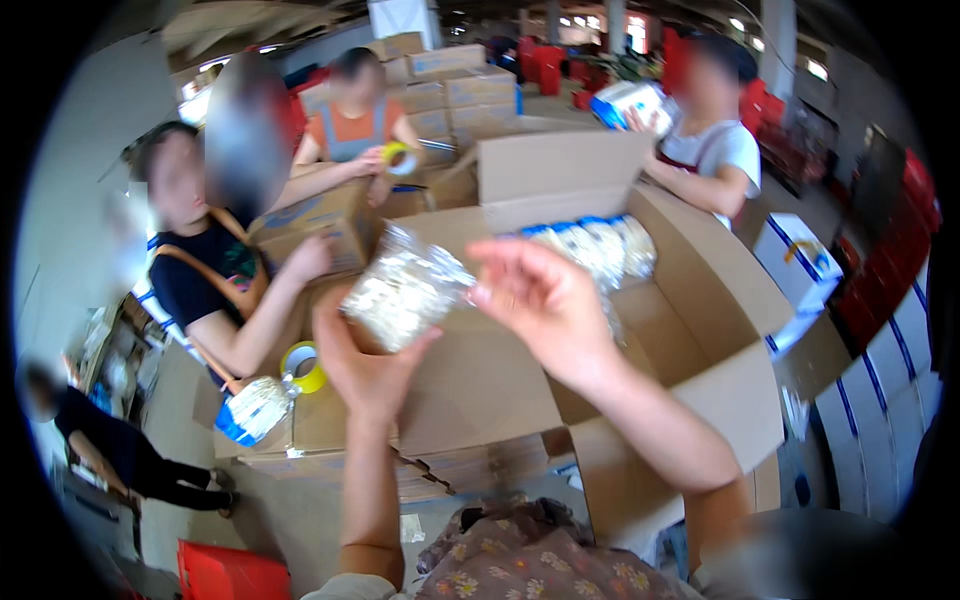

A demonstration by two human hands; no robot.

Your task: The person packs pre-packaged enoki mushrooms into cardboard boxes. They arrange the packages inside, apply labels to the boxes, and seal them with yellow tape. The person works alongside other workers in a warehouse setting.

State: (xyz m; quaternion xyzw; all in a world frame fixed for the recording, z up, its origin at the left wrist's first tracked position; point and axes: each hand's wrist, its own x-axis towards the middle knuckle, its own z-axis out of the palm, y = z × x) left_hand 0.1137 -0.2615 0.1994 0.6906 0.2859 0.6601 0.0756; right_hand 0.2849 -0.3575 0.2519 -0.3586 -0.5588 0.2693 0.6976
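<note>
My left hand (367, 352) holds a clear plastic-wrapped pack (401, 296) with whitish contents, gripping its lower part above a cardboard surface. At the pack's upper right side is my right hand (547, 307), fingers partly bent and slightly blurred; whether it touches the loose wrap I cannot tell. A large open cardboard box (686, 315) stands at the right, partly behind my right forearm. Several wrapped packs (600, 244) with blue parts lie in a row along its far side. Another white and blue wrapped pack (259, 409) lies at the left corner, close to a roll of yellow tape (303, 367).
Across the work surface a person (225, 277) leans near a closed carton (319, 225); another person (356, 127) holds yellow tape (398, 158). At the far right a person (709, 142) holds a white and blue pack (634, 105). Stacked cartons (480, 94) stand behind.
</note>
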